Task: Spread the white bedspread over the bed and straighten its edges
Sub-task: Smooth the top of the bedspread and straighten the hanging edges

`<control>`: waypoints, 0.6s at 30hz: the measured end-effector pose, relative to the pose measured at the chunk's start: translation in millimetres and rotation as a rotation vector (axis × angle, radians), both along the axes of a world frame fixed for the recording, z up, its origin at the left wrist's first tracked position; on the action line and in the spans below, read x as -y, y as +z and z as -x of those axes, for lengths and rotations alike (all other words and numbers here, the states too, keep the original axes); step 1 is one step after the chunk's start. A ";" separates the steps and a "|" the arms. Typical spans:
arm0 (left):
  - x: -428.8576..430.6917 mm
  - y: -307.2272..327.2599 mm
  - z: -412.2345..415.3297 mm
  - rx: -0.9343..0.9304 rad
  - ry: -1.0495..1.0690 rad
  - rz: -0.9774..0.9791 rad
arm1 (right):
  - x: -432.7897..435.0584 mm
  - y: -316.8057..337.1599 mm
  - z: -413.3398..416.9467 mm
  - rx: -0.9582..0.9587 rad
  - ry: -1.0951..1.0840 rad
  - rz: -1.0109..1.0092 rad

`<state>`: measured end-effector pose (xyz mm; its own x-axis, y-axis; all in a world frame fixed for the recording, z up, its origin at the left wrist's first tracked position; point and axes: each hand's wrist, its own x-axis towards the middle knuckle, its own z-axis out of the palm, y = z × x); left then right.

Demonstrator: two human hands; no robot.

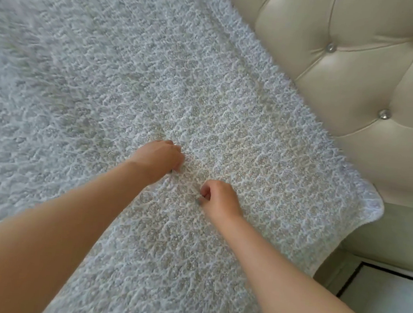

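Note:
The white bedspread (106, 85), textured with a raised lacy pattern, lies flat over the bed and fills most of the view. Its far edge runs along the headboard, and one rounded corner (375, 208) hangs at the right. My left hand (159, 158) rests on the cloth near the middle with its fingers curled down, pinching the fabric. My right hand (218, 198) sits a little nearer and to the right, its fingers curled and pinching the cloth too.
A cream tufted headboard (358, 69) with shiny buttons stands along the upper right. Below it at the right are the bed's side (391, 235) and a pale surface with a dark border (388, 297).

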<state>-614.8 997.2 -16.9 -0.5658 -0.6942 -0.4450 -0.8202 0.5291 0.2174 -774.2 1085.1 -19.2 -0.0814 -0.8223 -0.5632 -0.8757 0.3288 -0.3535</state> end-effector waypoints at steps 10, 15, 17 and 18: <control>18.6 14.3 -13.2 0.035 0.003 -0.361 | 34.1 18.1 0.1 0.099 0.190 -0.318; 24.9 -21.3 -29.4 -0.166 0.236 0.022 | 93.9 -8.0 9.5 -0.063 0.197 0.268; 25.0 -35.7 -34.5 -0.106 0.345 0.078 | 123.3 -20.4 15.4 -0.164 0.305 0.313; 23.4 -45.5 -34.6 -0.084 0.371 0.096 | 138.7 -29.9 20.2 -0.203 0.342 0.276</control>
<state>-580.2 973.8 -62.5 -0.3002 -0.8947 -0.3306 -0.9411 0.2212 0.2559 -794.4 946.4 -49.1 0.1342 -0.9377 -0.3206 -0.9776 -0.0723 -0.1979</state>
